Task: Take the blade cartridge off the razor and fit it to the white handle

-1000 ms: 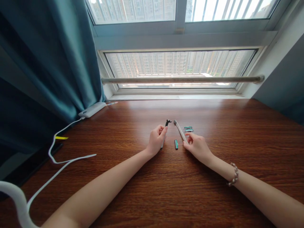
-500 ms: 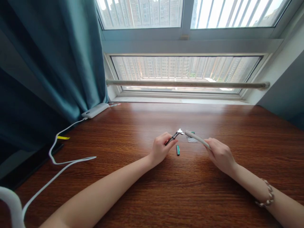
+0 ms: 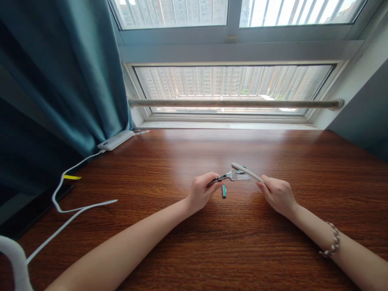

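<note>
My left hand [image 3: 200,190] is closed around the handle of a razor [image 3: 222,177]. The razor's silver head points right and carries no blade cartridge that I can see. In my right hand [image 3: 279,197], fingers closed, is a slim pale grey toothbrush [image 3: 249,173] held by its end. Its far tip reaches left, just above and beyond the razor's head; a gap shows between them. A green and black razor cartridge [image 3: 224,191] lies on the table by my left fingertips. Under the toothbrush, partly covered, sits a small clear plastic case [image 3: 243,177] with a green and dark piece at it.
The brown wood-grain table [image 3: 194,242] runs back to the window sill. At the back left, a white power strip or similar device [image 3: 117,140] trails a white cable [image 3: 87,207], near a yellow strip [image 3: 72,177]. A blue curtain [image 3: 69,72] hangs at left.
The toothbrush tip has moved slightly up and left, over the razor's head. The razor has turned flatter, its head now facing more to the right. The camera view has shifted a little.
</note>
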### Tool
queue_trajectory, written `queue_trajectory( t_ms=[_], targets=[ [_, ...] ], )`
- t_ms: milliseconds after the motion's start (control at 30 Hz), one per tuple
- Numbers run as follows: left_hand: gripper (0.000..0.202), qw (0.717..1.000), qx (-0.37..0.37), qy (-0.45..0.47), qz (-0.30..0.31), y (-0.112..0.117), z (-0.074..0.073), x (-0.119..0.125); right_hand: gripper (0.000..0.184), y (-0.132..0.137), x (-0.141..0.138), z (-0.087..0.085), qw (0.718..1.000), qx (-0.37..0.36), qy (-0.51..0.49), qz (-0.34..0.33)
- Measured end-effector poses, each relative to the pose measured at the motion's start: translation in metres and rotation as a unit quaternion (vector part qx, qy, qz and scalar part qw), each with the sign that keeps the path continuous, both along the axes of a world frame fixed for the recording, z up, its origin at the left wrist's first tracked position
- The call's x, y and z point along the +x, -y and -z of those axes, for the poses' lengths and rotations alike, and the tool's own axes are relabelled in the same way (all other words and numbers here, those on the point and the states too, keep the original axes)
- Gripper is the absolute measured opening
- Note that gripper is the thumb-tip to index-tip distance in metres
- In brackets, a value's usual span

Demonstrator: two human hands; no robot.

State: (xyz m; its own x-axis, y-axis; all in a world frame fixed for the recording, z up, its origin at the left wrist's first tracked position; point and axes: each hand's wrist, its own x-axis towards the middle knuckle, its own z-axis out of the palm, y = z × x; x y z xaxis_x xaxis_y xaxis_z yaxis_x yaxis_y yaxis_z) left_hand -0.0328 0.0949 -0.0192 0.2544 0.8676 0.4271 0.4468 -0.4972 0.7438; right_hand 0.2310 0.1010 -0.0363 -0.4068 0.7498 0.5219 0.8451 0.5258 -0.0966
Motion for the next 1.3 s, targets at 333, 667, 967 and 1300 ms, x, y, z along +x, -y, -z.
queue_trajectory(
  t_ms=[333, 667, 967, 1300],
  targets=[
    [0.024, 0.999, 0.009, -0.005, -0.03, 0.0004, 0.0003, 0.0005, 0.028, 0.0023, -0.0014, -0.0016, 0.999, -0.009, -0.026, -0.029],
    [0.022, 0.999, 0.019, -0.008, -0.031, -0.0008, -0.0001, 0.0018, 0.029, 0.0013, -0.0039, -0.0015, 1.0, -0.011, -0.022, -0.008],
    [0.021, 0.997, 0.054, -0.036, -0.048, -0.0014, -0.0006, 0.0022, 0.027, 0.003, -0.005, -0.004, 0.999, -0.003, -0.036, 0.008],
    [0.025, 0.987, 0.076, -0.094, -0.107, -0.0012, -0.0013, 0.0021, 0.027, 0.0042, -0.0047, -0.0054, 1.0, 0.009, -0.026, 0.006]
  ],
)
